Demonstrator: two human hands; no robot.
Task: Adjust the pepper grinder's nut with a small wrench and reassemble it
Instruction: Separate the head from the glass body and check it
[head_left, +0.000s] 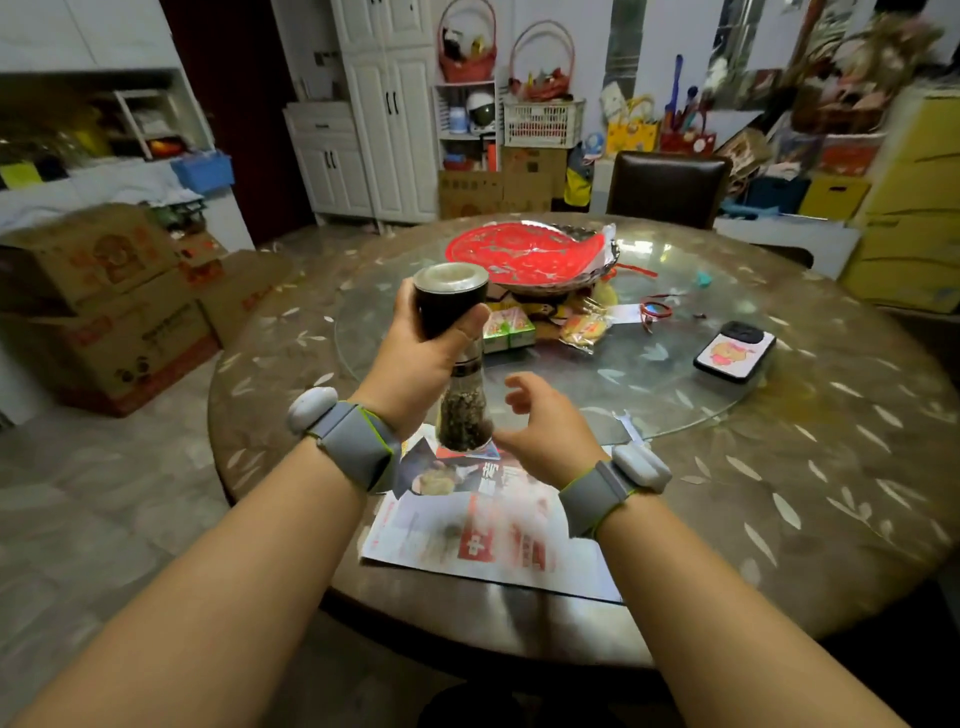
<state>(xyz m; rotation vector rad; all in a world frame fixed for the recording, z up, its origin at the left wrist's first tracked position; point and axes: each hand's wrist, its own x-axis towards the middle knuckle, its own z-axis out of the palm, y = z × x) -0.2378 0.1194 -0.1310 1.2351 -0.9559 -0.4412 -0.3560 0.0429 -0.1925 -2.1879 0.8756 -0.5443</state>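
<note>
Above a newspaper (498, 525) on the round table (831, 467), left hand (415, 353) grips the pepper grinder (457, 353), right hand (545, 431) loosely spread.

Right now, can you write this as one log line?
left hand: gripping pepper grinder top | right hand: open, near jar | wrench: on table

The pepper grinder (457, 353) stands near the frame's centre, tilted slightly, dark cap with a silvery top uppermost, clear glass body full of peppercorns. What may be the small wrench (626, 422) lies lower right of it.
</note>
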